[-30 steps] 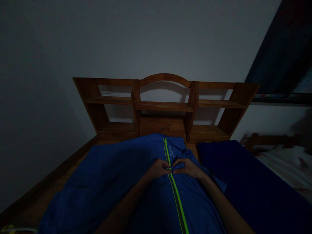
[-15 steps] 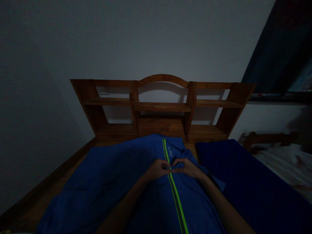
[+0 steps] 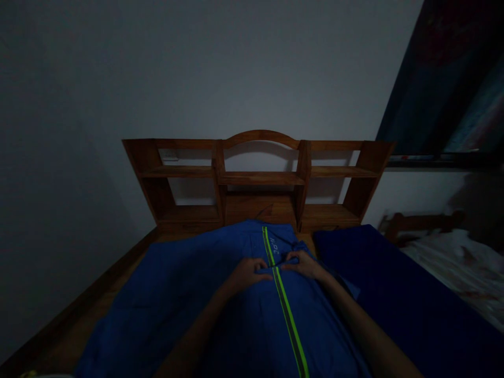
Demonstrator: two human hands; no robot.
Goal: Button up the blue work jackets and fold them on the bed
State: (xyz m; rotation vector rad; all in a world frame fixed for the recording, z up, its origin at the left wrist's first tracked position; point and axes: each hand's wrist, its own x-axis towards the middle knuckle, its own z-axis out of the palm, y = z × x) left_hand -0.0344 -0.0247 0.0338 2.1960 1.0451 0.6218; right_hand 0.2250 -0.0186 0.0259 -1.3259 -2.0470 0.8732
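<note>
A blue garment [image 3: 189, 273], which looks like a work jacket, lies spread out in front of me. A yellow-green and grey stripe [image 3: 286, 312] runs down it, with pale lettering beside the stripe's upper part. Left of the stripe, my left hand [image 3: 248, 273] rests at a raised fold of the cloth, its thumb and fingers apart. On the other side, my right hand [image 3: 305, 266] pinches the fold's edge between thumb and fingers. Between the two hands the fold crosses the stripe and breaks its line. Dim light hides the finer details of the cloth.
Behind the garment stands a wooden headboard [image 3: 262, 178] with open shelves, against a pale wall [image 3: 252, 68]. A dark blue mattress or pad [image 3: 378, 278] lies to the right. Beyond it are whitish bedding [image 3: 460, 262] and a dark window [image 3: 444, 89].
My left hand has loosened from its pinch at the stripe and moved slightly left, thumb and fingers spreading. My right hand has shifted slightly right and up. The view has tilted a little.
</note>
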